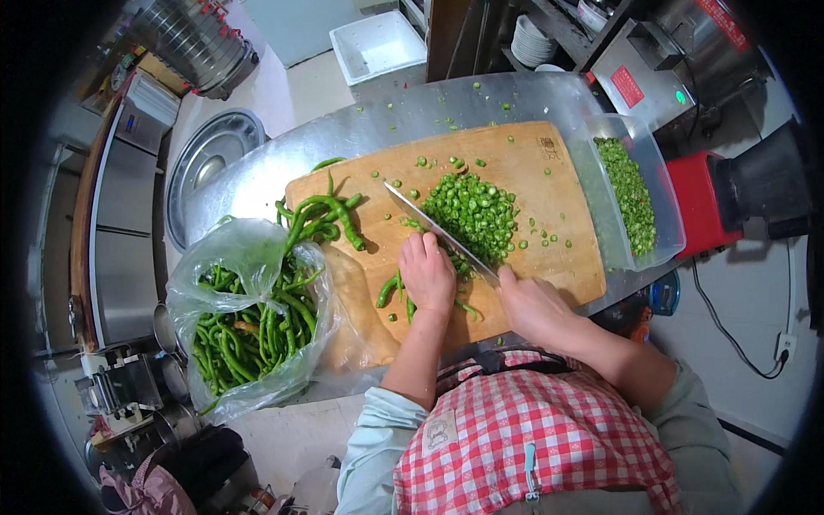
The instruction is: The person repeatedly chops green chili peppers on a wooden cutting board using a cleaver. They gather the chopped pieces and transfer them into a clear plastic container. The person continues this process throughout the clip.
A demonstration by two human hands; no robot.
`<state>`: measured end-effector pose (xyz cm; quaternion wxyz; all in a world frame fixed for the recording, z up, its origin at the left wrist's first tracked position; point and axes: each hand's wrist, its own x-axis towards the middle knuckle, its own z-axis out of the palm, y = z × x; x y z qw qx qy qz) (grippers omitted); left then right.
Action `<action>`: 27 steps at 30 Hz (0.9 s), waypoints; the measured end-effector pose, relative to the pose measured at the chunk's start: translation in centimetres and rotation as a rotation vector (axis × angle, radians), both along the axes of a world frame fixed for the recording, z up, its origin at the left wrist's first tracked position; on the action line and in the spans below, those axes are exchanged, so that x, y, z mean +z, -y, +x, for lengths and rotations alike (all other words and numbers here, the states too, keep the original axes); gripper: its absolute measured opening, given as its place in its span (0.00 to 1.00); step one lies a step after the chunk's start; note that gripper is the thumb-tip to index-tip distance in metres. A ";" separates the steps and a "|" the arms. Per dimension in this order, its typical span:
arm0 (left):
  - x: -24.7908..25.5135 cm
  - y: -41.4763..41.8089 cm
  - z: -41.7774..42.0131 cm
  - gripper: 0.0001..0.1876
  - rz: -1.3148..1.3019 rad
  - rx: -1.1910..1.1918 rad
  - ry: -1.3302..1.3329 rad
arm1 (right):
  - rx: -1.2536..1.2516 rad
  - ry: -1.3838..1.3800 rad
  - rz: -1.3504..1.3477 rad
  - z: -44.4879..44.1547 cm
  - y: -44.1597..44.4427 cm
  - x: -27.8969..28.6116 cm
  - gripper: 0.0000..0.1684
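My right hand (pixel 534 306) grips the handle of a kitchen knife (pixel 444 235), its blade slanting up and left across a wooden cutting board (pixel 553 257). Close against the blade, my left hand (pixel 427 273) presses down on long green chili peppers (pixel 389 290), whose ends stick out below and beside the fingers. Just beyond the blade lies a heap of chopped green pepper rings (pixel 473 209), with loose pieces scattered about the board. Several whole green peppers (pixel 322 215) rest at the board's upper left corner. My fingers hide part of the peppers being held.
An open plastic bag of whole peppers (pixel 235 347) overlaps the board's left side. To the right stands a clear plastic container (pixel 634 199) with chopped pepper, beside a red appliance (pixel 695 203). The metal table (pixel 534 96) has a curved left end near a round lid (pixel 212 161).
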<state>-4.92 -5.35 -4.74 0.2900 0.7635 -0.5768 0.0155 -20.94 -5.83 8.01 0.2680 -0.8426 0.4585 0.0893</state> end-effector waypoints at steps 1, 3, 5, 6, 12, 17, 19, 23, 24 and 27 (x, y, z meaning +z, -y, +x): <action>0.2 0.2 -0.2 0.10 0.004 -0.020 -0.008 | -0.014 0.026 -0.011 0.3 0.3 -0.7 0.10; 0.8 0.5 -0.1 0.10 0.005 -0.049 -0.010 | -0.030 0.091 -0.042 1.6 1.5 -2.8 0.11; 0.8 0.5 0.0 0.10 -0.039 -0.038 -0.009 | -0.048 0.122 -0.060 1.6 1.7 -2.6 0.09; 0.6 0.5 -0.2 0.10 -0.060 -0.029 -0.021 | -0.048 0.134 -0.065 1.0 1.8 -2.6 0.09; 0.2 0.5 -0.1 0.10 -0.022 0.012 0.008 | -0.023 0.102 -0.012 -0.1 0.6 -0.1 0.11; 0.2 0.6 -0.2 0.09 -0.040 -0.001 0.028 | -0.076 0.194 -0.104 1.6 1.6 -2.8 0.09; 0.3 0.0 0.0 0.10 -0.035 0.038 0.096 | -0.040 0.194 -0.096 0.7 1.4 -1.9 0.09; 0.1 0.1 0.0 0.10 0.042 0.120 0.075 | 0.006 0.102 0.015 0.4 0.5 1.0 0.10; 0.1 0.3 -0.2 0.10 0.032 0.093 0.067 | -0.005 0.113 -0.006 0.6 0.7 0.1 0.10; 0.1 0.6 -0.3 0.10 0.012 0.054 0.046 | -0.023 0.177 -0.078 1.4 1.7 -3.4 0.10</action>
